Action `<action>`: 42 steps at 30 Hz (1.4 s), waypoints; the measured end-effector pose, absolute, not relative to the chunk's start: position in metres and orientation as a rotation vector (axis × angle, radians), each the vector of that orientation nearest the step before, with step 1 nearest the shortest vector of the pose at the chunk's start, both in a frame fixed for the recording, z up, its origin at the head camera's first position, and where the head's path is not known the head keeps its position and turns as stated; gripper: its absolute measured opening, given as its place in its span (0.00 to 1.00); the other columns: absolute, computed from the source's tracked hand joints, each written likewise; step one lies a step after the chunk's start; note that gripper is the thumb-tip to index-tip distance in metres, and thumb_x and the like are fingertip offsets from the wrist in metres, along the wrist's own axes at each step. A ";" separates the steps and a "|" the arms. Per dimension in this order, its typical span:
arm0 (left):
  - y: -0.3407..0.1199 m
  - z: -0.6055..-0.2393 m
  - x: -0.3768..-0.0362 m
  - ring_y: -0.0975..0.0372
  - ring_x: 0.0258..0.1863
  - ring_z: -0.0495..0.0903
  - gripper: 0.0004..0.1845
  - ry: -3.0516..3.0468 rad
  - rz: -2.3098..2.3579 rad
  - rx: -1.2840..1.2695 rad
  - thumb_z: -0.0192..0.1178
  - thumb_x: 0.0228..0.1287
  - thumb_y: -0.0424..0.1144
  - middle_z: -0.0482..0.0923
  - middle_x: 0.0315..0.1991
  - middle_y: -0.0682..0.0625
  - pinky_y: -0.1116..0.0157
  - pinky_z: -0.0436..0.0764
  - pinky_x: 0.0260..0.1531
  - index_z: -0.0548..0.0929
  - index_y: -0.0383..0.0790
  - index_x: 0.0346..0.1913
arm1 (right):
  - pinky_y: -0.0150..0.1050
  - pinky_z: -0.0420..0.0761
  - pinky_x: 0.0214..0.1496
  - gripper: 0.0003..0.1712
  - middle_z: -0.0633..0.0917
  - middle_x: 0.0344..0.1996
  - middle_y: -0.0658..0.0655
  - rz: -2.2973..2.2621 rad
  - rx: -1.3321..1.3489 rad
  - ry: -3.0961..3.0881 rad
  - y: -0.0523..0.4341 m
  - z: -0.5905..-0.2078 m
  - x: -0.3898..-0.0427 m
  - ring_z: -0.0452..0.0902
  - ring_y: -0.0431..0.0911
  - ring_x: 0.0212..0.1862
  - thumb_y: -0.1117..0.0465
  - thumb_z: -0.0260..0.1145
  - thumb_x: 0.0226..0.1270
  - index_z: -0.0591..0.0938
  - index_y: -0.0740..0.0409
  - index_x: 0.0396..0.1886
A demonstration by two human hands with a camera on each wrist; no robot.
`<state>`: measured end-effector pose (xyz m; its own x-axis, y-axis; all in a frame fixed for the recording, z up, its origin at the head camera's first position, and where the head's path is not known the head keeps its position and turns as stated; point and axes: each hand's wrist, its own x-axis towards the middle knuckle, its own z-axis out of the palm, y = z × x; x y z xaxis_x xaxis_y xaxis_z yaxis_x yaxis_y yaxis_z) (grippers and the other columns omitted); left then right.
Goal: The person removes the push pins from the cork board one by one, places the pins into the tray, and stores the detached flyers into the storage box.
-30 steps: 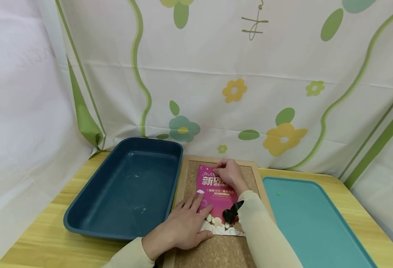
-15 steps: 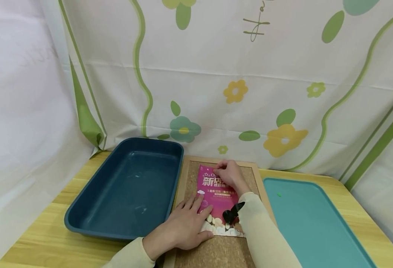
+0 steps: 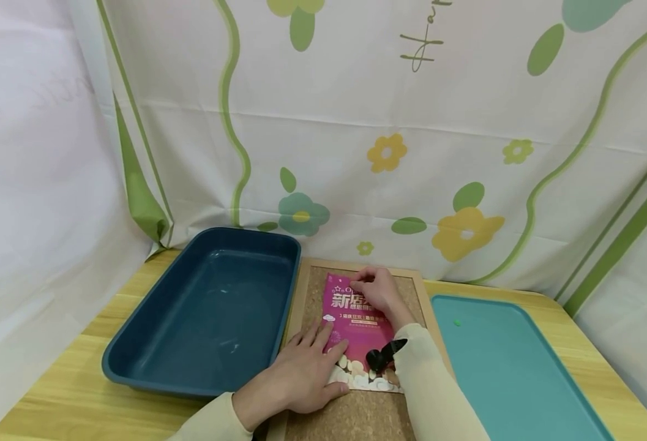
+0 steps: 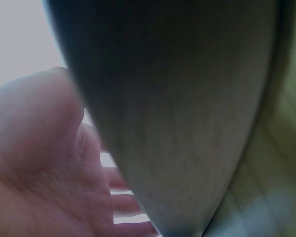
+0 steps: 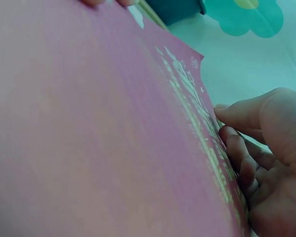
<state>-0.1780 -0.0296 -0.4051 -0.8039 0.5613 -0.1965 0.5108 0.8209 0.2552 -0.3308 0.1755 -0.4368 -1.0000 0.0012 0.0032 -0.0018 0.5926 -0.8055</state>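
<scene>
A magenta flyer [image 3: 359,334] with Chinese lettering and a cream pebble-like pattern along its bottom lies on a wood-framed corkboard [image 3: 367,416]. My left hand [image 3: 303,367] spreads its fingers over the flyer's lower left side and presses it to the board. At the top edge, my right hand [image 3: 381,294] is curled, with thumb [image 5: 229,112] and forefinger pinched close together against the flyer. What sits between those fingertips is hidden; I cannot tell whether they hold a pin or the paper. The flyer's upper left corner lifts slightly in the right wrist view.
A deep dark-blue basin [image 3: 111,367] stands left of the corkboard. To the right lies a turquoise tray [image 3: 510,373] with a tiny green object [image 3: 457,323] near its far left corner. A flower-printed curtain [image 3: 323,153] hangs behind the wooden table [image 3: 53,398].
The right wrist and sleeve have dipped and turned slightly, while its fingertips stay at the flyer's top edge. The left hand holds its place.
</scene>
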 end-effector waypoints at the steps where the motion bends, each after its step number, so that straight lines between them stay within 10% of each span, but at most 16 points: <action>1: -0.029 -0.405 -0.178 0.44 0.88 0.47 0.40 2.741 0.278 0.825 0.58 0.73 0.67 0.53 0.87 0.43 0.38 0.65 0.78 0.66 0.57 0.82 | 0.37 0.77 0.44 0.05 0.88 0.44 0.57 1.428 0.000 -2.794 0.176 -0.438 -0.331 0.81 0.48 0.44 0.57 0.71 0.75 0.91 0.53 0.42; 31: -0.030 -0.405 -0.176 0.43 0.87 0.50 0.40 2.755 0.281 0.844 0.59 0.74 0.66 0.54 0.86 0.42 0.38 0.67 0.77 0.67 0.54 0.82 | 0.36 0.83 0.46 0.09 0.88 0.58 0.59 1.676 -0.052 -2.753 0.201 -0.423 -0.309 0.82 0.52 0.55 0.59 0.70 0.76 0.90 0.59 0.47; 42: -0.029 -0.405 -0.176 0.43 0.87 0.50 0.41 2.756 0.284 0.830 0.60 0.72 0.66 0.54 0.86 0.43 0.38 0.66 0.77 0.67 0.56 0.82 | 0.47 0.89 0.45 0.12 0.87 0.44 0.65 1.682 -0.119 -2.600 0.221 -0.398 -0.291 0.88 0.57 0.43 0.61 0.65 0.80 0.87 0.65 0.51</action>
<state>-0.1762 -0.0290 -0.4049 -0.8072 0.5623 -0.1795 0.5140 0.8191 0.2548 -0.2908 0.2215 -0.3980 -0.9962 0.0873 -0.0060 0.0413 0.4084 -0.9119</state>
